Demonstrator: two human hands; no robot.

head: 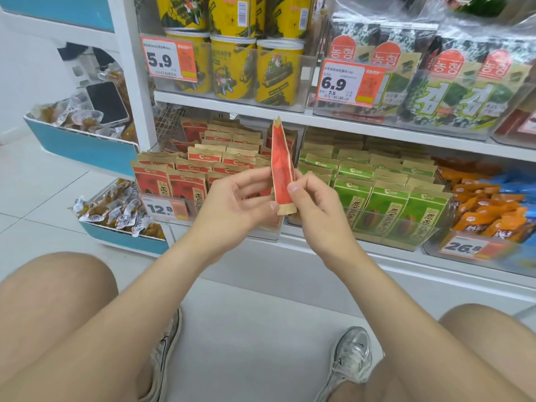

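Two hands, the left hand (232, 198) and the right hand (316, 206), share one red packet (282, 166). Six yellow canisters (232, 68) stand at 12 o'clock. There are four price tags (168, 58), two blue bins (87, 147) at 9 o'clock and two sneakers (351, 361) at 6.

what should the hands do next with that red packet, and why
Probably turn the red packet face-forward and slot it into the clear bin behind it: the left hand and right hand both pinch it edge-on, and the bin holds matching packs standing upright.
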